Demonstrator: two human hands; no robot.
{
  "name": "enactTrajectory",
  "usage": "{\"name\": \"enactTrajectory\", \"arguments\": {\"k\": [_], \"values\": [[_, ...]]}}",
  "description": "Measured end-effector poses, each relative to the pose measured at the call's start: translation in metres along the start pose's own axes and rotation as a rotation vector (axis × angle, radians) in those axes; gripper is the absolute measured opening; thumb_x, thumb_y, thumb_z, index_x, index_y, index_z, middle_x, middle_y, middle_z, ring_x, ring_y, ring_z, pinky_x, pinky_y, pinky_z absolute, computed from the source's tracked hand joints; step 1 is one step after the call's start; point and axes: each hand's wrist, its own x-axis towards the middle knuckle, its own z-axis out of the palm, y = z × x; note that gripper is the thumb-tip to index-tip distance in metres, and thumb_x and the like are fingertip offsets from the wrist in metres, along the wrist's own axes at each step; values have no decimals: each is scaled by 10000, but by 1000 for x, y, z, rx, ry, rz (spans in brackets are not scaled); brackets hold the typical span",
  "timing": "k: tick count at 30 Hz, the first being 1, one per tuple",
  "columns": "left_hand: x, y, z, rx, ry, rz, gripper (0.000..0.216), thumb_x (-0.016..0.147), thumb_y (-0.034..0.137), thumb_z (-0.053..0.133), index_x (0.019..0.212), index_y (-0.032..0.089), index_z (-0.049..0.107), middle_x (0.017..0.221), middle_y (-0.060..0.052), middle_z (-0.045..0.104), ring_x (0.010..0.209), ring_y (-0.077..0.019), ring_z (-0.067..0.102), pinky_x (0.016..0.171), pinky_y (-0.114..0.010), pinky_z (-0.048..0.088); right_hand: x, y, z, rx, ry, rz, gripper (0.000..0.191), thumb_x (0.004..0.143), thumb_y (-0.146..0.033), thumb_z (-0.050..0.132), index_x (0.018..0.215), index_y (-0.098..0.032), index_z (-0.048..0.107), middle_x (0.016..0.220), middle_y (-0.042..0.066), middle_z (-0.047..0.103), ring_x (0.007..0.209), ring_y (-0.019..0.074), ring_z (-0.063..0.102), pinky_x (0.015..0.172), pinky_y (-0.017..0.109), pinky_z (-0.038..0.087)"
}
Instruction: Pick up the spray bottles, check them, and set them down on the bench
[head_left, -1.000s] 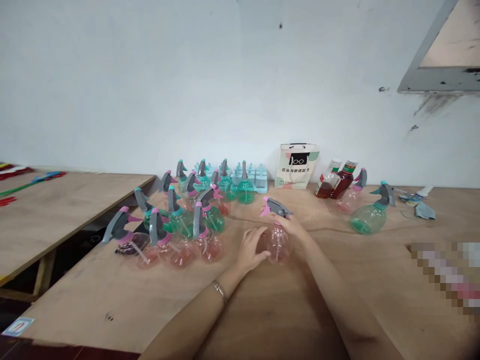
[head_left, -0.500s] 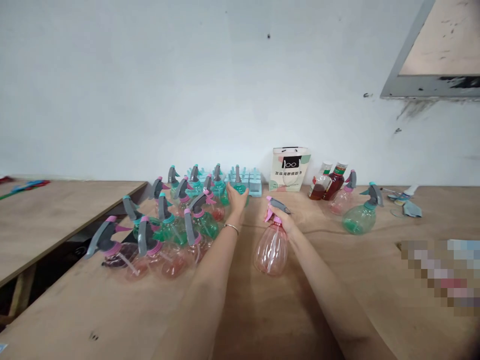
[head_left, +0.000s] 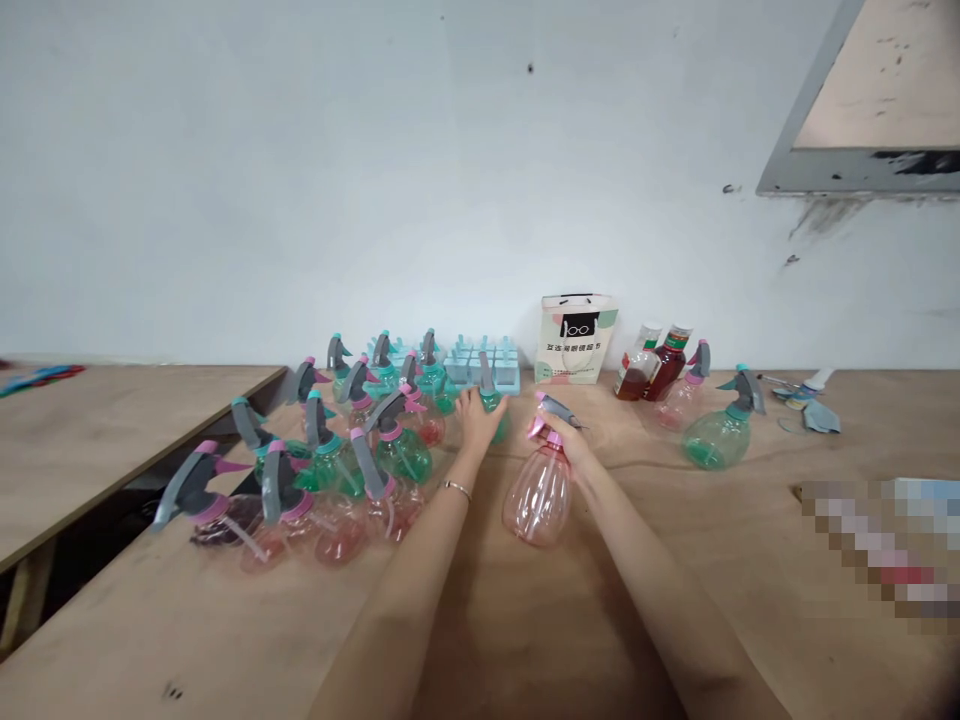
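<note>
My right hand (head_left: pixel 559 432) is wrapped round the neck and trigger of a clear pink spray bottle (head_left: pixel 537 495), its grey and pink head pointing up. The bottle is upright, just above or on the wooden table. Farther back, my left hand (head_left: pixel 478 418) grips a green spray bottle (head_left: pixel 493 402) with a grey head; part of its body is hidden behind the fingers. To the left of that hand stand several spray bottles close together, among them a green one (head_left: pixel 405 455) and a pink one (head_left: pixel 346 535) in front.
Light-blue moulds (head_left: pixel 480 362) and a paper bag (head_left: pixel 576 345) stand along the wall. To the right are two bottles of brown and red liquid (head_left: pixel 664 365), a pink spray bottle (head_left: pixel 684 400) and a green spray bottle (head_left: pixel 718 438). A gap separates the left table (head_left: pixel 112 420).
My left hand has drawn the green spray bottle slightly nearer and to the right, away from the moulds. My right hand keeps its hold on the pink spray bottle. The view has shifted slightly.
</note>
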Motion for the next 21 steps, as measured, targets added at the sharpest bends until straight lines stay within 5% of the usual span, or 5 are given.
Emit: {"name": "enactTrajectory", "arguments": {"k": [6,11,14,21], "values": [[-55,-2,-23,-188,-91,129,375,773,401,719,1062,201,588,1023,-77,656,1048,-269,626,980,-446,474,3,-7,-14,-38,-61,-8,293,663,-477,799,811,-237,719,938,58,786,926,230,742,577,229,543],[-89,-6,-30,-365,-165,123,555,746,405,753,1218,201,543,1167,-104,669,1132,-274,639,1011,-448,488,6,-11,-16,-12,76,-44,337,642,-519,801,705,-224,652,739,38,756,767,210,740,554,234,533],[-96,-8,-31,-372,-139,87,621,719,400,775,1251,200,524,1214,-115,657,1178,-291,626,1041,-466,477,6,-11,-15,3,122,-65,385,608,-539,816,621,-219,603,665,24,729,689,198,722,544,241,526],[-95,-7,-28,-375,-108,54,634,721,410,778,1256,198,512,1227,-116,646,1184,-291,621,1040,-461,477,3,-7,-14,-35,-33,-22,348,627,-516,820,779,-229,694,904,53,782,869,217,735,546,217,525]]}}
